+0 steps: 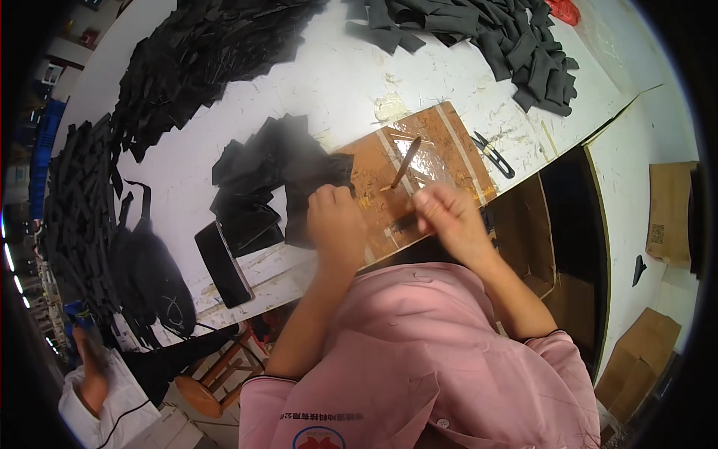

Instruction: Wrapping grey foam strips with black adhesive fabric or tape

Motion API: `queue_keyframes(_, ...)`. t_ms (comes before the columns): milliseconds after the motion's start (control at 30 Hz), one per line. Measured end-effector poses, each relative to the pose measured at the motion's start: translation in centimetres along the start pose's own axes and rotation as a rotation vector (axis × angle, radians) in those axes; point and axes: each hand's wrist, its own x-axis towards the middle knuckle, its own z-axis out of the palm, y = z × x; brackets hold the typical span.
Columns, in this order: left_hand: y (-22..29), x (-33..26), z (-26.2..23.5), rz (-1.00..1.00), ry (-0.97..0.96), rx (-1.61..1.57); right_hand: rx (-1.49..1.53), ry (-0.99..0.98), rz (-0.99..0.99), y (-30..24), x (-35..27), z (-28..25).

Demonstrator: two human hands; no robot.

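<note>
Lying by the table edge: phone [224, 266]. Black cloth pieces [299, 168] are overlapping beside it, flat, angular, loosely heaped. Left hand [336, 221] is curling over the heap's right edge; can't tell grip. Brown board [368, 165] is carrying a leaning stick [407, 162]. Right hand [452, 221] is bunching fingertips narrow over the board; contents unclear.

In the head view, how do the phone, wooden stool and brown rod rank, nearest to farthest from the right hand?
1. Brown rod: just ahead-left of the right hand.
2. Phone: well to the left, lying flat.
3. Wooden stool: farther left, lower down.
</note>
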Motion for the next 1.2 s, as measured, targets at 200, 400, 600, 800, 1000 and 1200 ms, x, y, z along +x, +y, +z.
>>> queue_keyframes(200, -0.3, 0.2, -4.1, -0.491, -0.044, -0.929, -0.228, -0.078, -0.034, 0.5, -0.7, 1.8)
queue_keyframes(400, 0.9, -0.3, -7.3, -0.818, -0.372, -1.647, -0.276, 0.014, -0.412, -1.8, -1.5, 2.5)
queue_keyframes(600, 1.9, 0.5, -7.7, -0.905, -0.512, -1.861, -0.318, 0.027, -0.476, -2.9, -2.2, 2.2)
queue_keyframes(800, 3.1, -0.3, -7.2, -0.458, -0.381, -1.288, -0.315, 0.111, -0.393, -2.3, -2.3, 2.3)
queue_keyframes(1000, 4.6, -1.1, -4.7, -0.102, 0.263, -0.652, -0.488, 0.223, -0.560, -1.8, -1.3, 3.0)
queue_keyframes(1200, 2.9, 0.3, -5.9, -0.722, -0.420, -2.010, 0.060, 0.140, -0.175, 1.0, -0.3, 2.1)
